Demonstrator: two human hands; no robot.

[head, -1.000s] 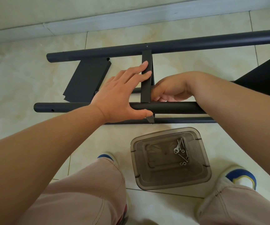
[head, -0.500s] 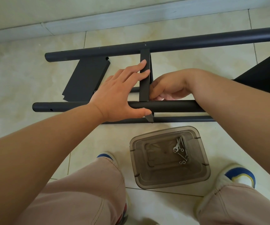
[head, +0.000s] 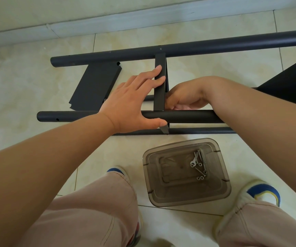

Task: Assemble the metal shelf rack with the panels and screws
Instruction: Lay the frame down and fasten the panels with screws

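Rack (head: 179,49) lies sideways, tubes left-right; left hand (head: 133,104) braces crosspiece (head: 159,93)

Matt black metal tubes (head: 188,49), glossy beige floor tiles (head: 19,82), smoky translucent plastic bin (head: 220,177) holding shiny screws (head: 199,164).

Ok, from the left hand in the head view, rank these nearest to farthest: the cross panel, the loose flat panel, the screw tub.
1. Cross panel: under the left hand fingers.
2. Loose flat panel: just left of the hand, on the floor.
3. Screw tub: lower right, by the feet.
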